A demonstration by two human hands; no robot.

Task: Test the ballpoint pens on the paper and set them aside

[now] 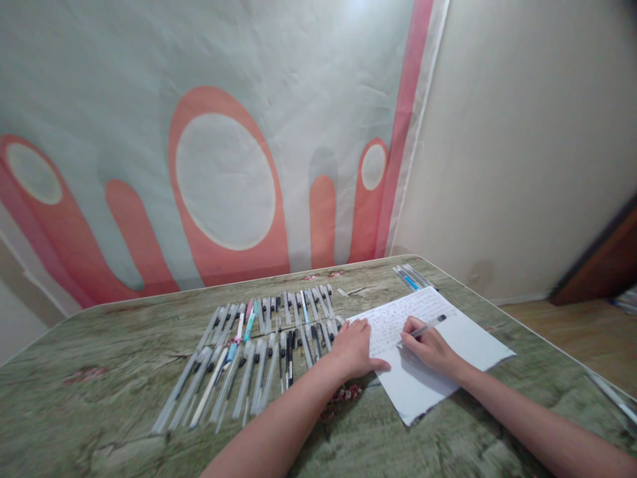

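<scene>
The left hand (pixel 352 348) lies palm down over the left edge of a sheet of paper (pixel 468 355), thumb spread away from the fingers, its forearm reaching up from below. The right hand (pixel 430 348) rests on the sheet with fingers curled, pinching a pen (pixel 428 326) slanted over the handwritten lines. The sheet lies tilted on the table (pixel 114 378), which also bears two rows of pens (pixel 245 375) beside the left hand.

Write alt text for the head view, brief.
Right hand holds a pen over a partly handwritten sheet of paper; left hand rests on its left edge. Rows of pens lie to the left on a patterned table, with more pens beyond the sheet.
</scene>
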